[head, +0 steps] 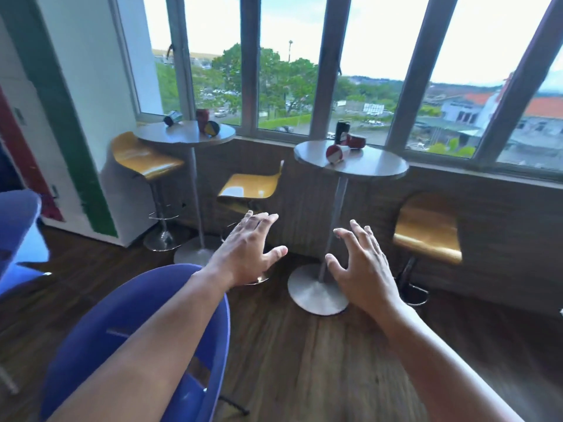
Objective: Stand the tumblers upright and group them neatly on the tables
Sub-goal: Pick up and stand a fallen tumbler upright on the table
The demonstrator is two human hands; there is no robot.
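Two round grey tables stand by the window. On the left table point(170, 136) a pale tumbler point(172, 118) lies on its side, a red tumbler point(202, 119) stands upright, and a yellow-and-dark tumbler point(212, 128) lies tipped beside it. On the right table point(374, 166) a black tumbler point(342, 132) stands upright, a red tumbler point(355, 141) lies behind it, and a red-and-white tumbler point(335, 153) lies on its side in front. My left hand point(248, 249) and my right hand point(362, 266) are held out, fingers spread and empty, well short of both tables.
Three yellow bar stools point(146, 159) point(248, 187) point(426, 236) stand around the tables. A purple chair point(128, 333) is right under my left arm, another purple seat point(18, 236) at the far left. The floor is dark wood.
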